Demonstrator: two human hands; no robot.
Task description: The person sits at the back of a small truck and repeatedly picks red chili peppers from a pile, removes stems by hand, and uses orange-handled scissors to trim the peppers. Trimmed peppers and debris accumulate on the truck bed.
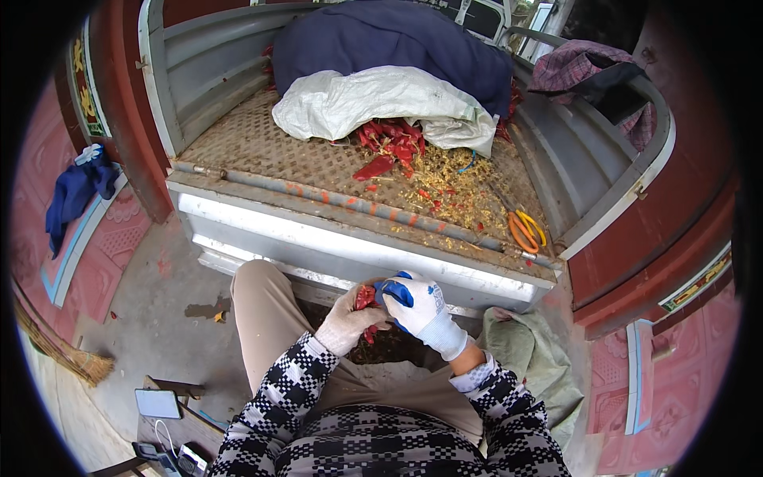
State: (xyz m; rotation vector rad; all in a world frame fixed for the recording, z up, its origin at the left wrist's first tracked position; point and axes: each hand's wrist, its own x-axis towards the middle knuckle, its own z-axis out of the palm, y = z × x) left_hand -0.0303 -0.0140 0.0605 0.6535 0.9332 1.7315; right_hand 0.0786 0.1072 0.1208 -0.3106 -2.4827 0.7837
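Note:
My left hand, in a pale knit glove, is closed around a dried red chilli pepper; more red shows below its fingers. Against the top of that pepper sits my right hand, in a white glove with blue-coated fingers. Its fingertips are bent together at the pepper, and whether they pinch it is hidden by the glove. Below both hands, between my knees, is a dark opening with brown bits in it. Ahead on the truck bed, a heap of red chillies spills from a white woven sack.
The lowered tailgate crosses in front of my knees. Orange-handled scissors lie at its right corner among scattered yellow seeds. A dark blue cloth covers the load. A green woven sack stands right; a phone rests on a stool left.

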